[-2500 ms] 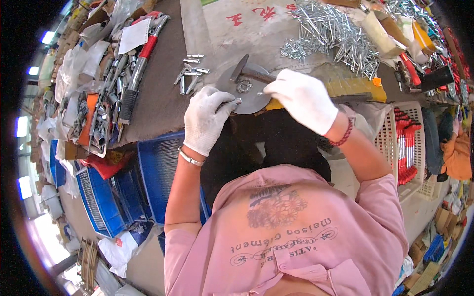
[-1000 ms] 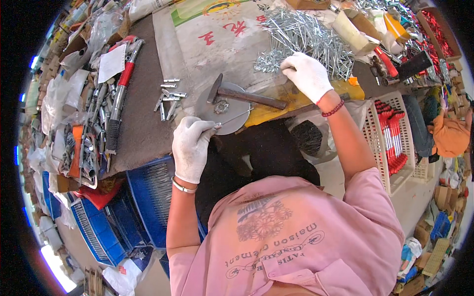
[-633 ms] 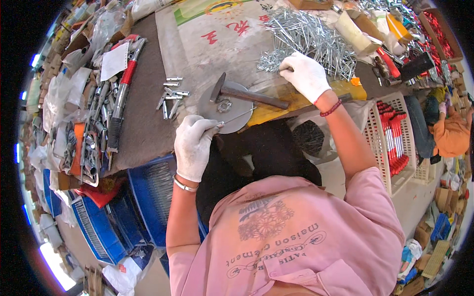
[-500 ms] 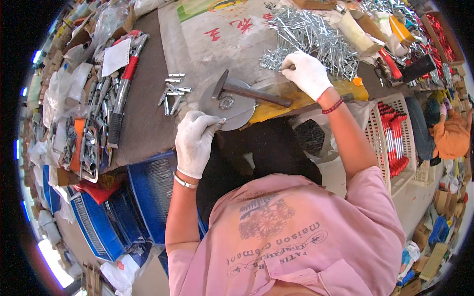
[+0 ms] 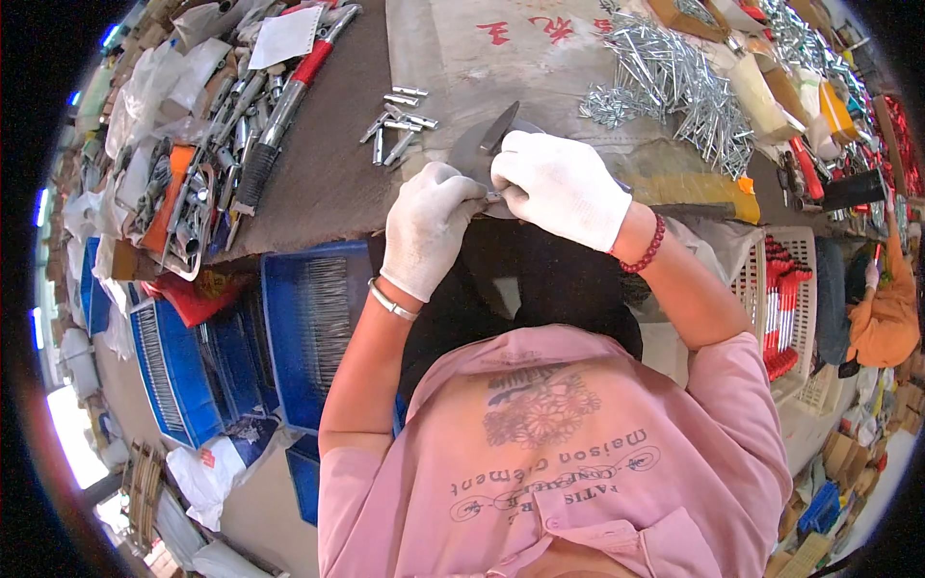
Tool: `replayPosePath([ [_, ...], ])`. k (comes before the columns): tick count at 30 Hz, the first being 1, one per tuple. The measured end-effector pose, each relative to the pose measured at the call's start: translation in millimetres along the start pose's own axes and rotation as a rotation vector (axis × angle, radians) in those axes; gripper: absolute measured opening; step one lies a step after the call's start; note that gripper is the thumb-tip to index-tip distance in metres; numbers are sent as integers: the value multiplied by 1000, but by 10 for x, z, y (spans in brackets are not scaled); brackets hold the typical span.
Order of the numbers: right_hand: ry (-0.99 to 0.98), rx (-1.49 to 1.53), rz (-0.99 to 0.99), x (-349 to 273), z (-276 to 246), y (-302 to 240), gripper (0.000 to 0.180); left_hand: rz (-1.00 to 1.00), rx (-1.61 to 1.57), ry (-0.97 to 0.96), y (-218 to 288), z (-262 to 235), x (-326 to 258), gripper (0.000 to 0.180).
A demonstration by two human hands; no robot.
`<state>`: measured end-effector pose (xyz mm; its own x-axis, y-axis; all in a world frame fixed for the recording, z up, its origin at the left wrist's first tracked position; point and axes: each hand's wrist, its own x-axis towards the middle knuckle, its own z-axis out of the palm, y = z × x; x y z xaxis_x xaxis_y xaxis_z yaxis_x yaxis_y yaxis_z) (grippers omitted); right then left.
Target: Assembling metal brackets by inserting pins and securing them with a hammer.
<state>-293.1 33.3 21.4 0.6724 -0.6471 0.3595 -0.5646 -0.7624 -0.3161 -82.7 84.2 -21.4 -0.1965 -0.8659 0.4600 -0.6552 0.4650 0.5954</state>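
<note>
My left hand [image 5: 429, 226] and my right hand [image 5: 559, 188], both in white knit gloves, meet fingertip to fingertip above a round grey metal disc [image 5: 472, 149] at the near edge of the workbench. Between the fingertips they pinch a small silver metal part [image 5: 493, 197], mostly hidden by the gloves. A hammer lies across the disc; its dark head [image 5: 501, 125] sticks out just beyond my right hand, and the handle is covered by that hand. A red bead bracelet is on my right wrist and a silver bangle on my left.
A heap of silver metal parts [image 5: 674, 77] lies at the back right, and a few loose bolts [image 5: 395, 120] left of the disc. Hand tools [image 5: 193, 183] crowd the left. Blue crates [image 5: 308, 328] stand below left, a white basket [image 5: 785, 308] right. A person in orange [image 5: 882, 318] is far right.
My right hand has come back from the heap of silver parts to the disc. My left hand has risen from the bench edge to meet it, and both now pinch a small part.
</note>
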Motion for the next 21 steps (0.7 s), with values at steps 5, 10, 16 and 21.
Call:
replayPosePath([
  [5, -144, -97, -60, 124, -164, -78, 4, 39, 17, 46, 49, -44, 15, 16],
  [10, -232, -185, -125, 203, -226, -129, 5, 57, 16, 95, 109, -78, 45, 15],
  [16, -314, -248, -178, 264, -248, -198, 6, 69, 23, 113, 70, -65, 23, 14],
  [21, -358, -302, -200, 286, -258, -237, 7, 78, 81, 103, 69, -68, 14, 14],
])
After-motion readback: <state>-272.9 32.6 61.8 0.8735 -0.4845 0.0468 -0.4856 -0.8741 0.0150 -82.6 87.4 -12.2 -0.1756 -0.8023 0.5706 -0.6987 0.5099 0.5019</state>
